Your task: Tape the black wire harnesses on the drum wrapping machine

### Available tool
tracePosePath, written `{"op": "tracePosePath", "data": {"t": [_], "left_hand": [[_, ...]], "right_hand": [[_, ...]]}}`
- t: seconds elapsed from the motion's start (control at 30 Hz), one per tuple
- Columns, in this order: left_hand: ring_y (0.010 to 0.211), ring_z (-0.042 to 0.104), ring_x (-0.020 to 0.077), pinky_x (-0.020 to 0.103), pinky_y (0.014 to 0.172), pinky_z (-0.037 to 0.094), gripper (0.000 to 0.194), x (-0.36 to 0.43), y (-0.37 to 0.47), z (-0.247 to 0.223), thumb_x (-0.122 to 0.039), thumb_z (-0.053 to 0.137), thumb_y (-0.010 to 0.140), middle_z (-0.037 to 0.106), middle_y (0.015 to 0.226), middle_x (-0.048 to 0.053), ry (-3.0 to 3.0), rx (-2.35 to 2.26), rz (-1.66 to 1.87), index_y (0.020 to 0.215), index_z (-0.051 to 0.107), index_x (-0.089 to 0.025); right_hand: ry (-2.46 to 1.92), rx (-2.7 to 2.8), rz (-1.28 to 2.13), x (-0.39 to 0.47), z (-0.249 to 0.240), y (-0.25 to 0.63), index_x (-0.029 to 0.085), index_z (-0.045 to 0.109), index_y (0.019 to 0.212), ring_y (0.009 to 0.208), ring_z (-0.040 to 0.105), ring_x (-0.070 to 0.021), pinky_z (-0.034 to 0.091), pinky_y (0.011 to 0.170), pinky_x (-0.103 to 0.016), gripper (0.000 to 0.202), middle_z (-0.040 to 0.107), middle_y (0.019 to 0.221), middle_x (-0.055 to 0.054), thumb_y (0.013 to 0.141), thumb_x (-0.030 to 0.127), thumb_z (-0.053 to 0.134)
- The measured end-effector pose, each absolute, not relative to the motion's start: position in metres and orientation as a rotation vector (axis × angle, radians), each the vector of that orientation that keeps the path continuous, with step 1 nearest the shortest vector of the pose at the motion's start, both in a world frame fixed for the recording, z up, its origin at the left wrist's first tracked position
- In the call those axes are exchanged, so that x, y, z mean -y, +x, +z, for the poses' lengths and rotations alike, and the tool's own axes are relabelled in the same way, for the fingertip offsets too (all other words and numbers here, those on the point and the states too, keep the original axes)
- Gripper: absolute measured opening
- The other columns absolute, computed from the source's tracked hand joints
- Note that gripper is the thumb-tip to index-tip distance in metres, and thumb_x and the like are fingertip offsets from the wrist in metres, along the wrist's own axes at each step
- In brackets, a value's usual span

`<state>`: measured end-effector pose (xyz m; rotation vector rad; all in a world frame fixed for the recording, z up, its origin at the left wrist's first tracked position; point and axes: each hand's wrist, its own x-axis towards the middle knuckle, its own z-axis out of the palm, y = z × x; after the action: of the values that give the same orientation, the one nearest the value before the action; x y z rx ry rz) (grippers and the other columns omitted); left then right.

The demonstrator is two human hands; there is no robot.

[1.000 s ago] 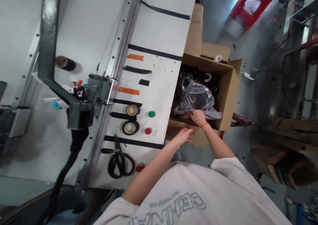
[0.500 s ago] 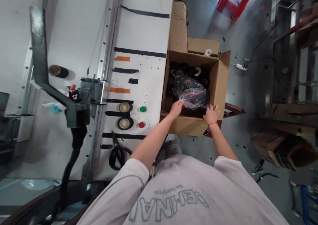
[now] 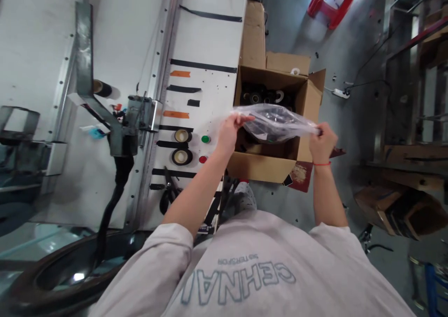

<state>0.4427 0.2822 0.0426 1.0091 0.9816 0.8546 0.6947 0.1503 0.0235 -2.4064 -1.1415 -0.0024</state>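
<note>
Head view: a thin, clear plastic bag (image 3: 276, 121) is stretched across the opening of a brown cardboard carton (image 3: 262, 167), its glossy film creased and catching the light. The left hand (image 3: 229, 130) grips one end of the film between thumb and fingers; the right hand (image 3: 322, 144), with a red cord (image 3: 322, 164) around its wrist, clenches the gathered opposite end. Beneath the film, dark round rolls (image 3: 255, 98) with hollow cores and a pale ring (image 3: 279, 96) sit inside the carton. The bag veils part of that load, and whether the dark shapes seen through it lie in the bag or below it cannot be told. To the left, a smooth white table (image 3: 213, 42) carries strips of black and orange tape, two tape rolls (image 3: 182, 157) with pale centres, and a round green button (image 3: 206, 139) near a red button (image 3: 203, 159). Black-handled scissors (image 3: 170, 196) are partly covered by the left forearm. Large outlined letters on the light shirt (image 3: 266, 242), upside down to the camera, seem to read "CEHNA", the rest lost in folds; the smaller line above them is too soft to read surely.
</note>
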Motion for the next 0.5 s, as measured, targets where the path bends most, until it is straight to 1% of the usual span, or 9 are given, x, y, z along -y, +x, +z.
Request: {"op": "tracePosePath", "data": {"t": [0.07, 0.1, 0.13, 0.2, 0.27, 0.3, 0.37, 0.43, 0.5], "left_hand": [[0.091, 0.069, 0.0166, 0.038, 0.097, 0.048, 0.038, -0.297, 0.431, 0.063, -0.031, 0.04, 0.097, 0.061, 0.064, -0.001, 1.087, -0.863, 1.001, 0.06, 0.037, -0.023], [0.092, 0.07, 0.0179, 0.041, 0.098, 0.048, 0.037, -0.303, 0.426, 0.072, -0.03, 0.04, 0.097, 0.059, 0.065, -0.001, 1.109, -0.841, 1.007, 0.062, 0.038, -0.023], [0.093, 0.07, 0.0192, 0.043, 0.099, 0.047, 0.035, -0.308, 0.421, 0.081, -0.029, 0.039, 0.097, 0.059, 0.066, 0.0, 1.106, -0.866, 0.946, 0.063, 0.039, -0.022], [0.096, 0.069, 0.0203, 0.048, 0.102, 0.043, 0.033, -0.315, 0.41, 0.092, -0.024, 0.038, 0.097, 0.062, 0.072, 0.002, 1.095, -1.017, 0.711, 0.064, 0.042, -0.02], [0.099, 0.066, 0.0207, 0.05, 0.106, 0.039, 0.033, -0.318, 0.399, 0.098, -0.021, 0.042, 0.096, 0.064, 0.077, 0.004, 1.184, -1.13, 0.561, 0.064, 0.046, -0.017], [0.101, 0.064, 0.0205, 0.049, 0.106, 0.039, 0.033, -0.319, 0.393, 0.101, -0.022, 0.045, 0.097, 0.064, 0.078, 0.004, 1.27, -1.145, 0.585, 0.064, 0.049, -0.016], [0.102, 0.06, 0.0191, 0.042, 0.105, 0.041, 0.034, -0.319, 0.385, 0.107, -0.025, 0.049, 0.098, 0.063, 0.079, 0.003, 1.423, -1.129, 0.765, 0.067, 0.053, -0.014], [0.099, 0.059, 0.0173, 0.036, 0.101, 0.044, 0.035, -0.319, 0.381, 0.116, -0.031, 0.051, 0.1, 0.063, 0.079, 0.002, 1.49, -1.109, 0.915, 0.068, 0.055, -0.016], [0.096, 0.058, 0.0168, 0.033, 0.099, 0.045, 0.038, -0.317, 0.381, 0.126, -0.037, 0.051, 0.1, 0.063, 0.08, 0.002, 1.554, -1.073, 1.004, 0.067, 0.057, -0.019]], "right_hand": [[-2.196, 1.014, -0.241, -0.154, 0.059, 0.692, 0.022, 0.046, 0.072, 0.067, 0.045, -0.0161, 0.035, 0.065, -0.028, 0.021, 0.045, 0.068, 0.0, 0.092, 0.028, 0.043], [-2.134, 1.014, -0.264, -0.157, 0.074, 0.69, 0.023, 0.044, 0.072, 0.065, 0.043, -0.0154, 0.034, 0.064, -0.028, 0.023, 0.043, 0.068, 0.001, 0.093, 0.03, 0.043], [-2.101, 1.06, -0.226, -0.162, 0.087, 0.688, 0.023, 0.043, 0.07, 0.063, 0.041, -0.0147, 0.034, 0.063, -0.028, 0.024, 0.041, 0.067, 0.002, 0.092, 0.031, 0.044], [-2.046, 1.212, -0.076, -0.171, 0.107, 0.684, 0.023, 0.042, 0.068, 0.06, 0.039, -0.0133, 0.034, 0.061, -0.027, 0.025, 0.038, 0.064, 0.003, 0.09, 0.032, 0.05], [-1.911, 1.25, -0.101, -0.178, 0.123, 0.68, 0.023, 0.043, 0.07, 0.063, 0.041, -0.0134, 0.036, 0.064, -0.028, 0.024, 0.04, 0.066, 0.002, 0.09, 0.032, 0.054], [-1.831, 1.19, -0.198, -0.181, 0.129, 0.678, 0.024, 0.043, 0.072, 0.067, 0.044, -0.0142, 0.038, 0.067, -0.029, 0.024, 0.042, 0.07, 0.001, 0.092, 0.033, 0.052], [-1.77, 1.081, -0.326, -0.187, 0.141, 0.675, 0.026, 0.04, 0.075, 0.075, 0.047, -0.0162, 0.041, 0.075, -0.032, 0.026, 0.042, 0.075, -0.001, 0.097, 0.037, 0.046], [-1.908, 1.134, -0.213, -0.192, 0.15, 0.676, 0.027, 0.036, 0.072, 0.075, 0.046, -0.0175, 0.043, 0.079, -0.036, 0.031, 0.041, 0.073, -0.002, 0.098, 0.041, 0.044], [-2.005, 1.253, -0.102, -0.196, 0.158, 0.679, 0.028, 0.038, 0.071, 0.076, 0.048, -0.0184, 0.045, 0.081, -0.039, 0.031, 0.045, 0.074, -0.004, 0.098, 0.041, 0.045]]}}
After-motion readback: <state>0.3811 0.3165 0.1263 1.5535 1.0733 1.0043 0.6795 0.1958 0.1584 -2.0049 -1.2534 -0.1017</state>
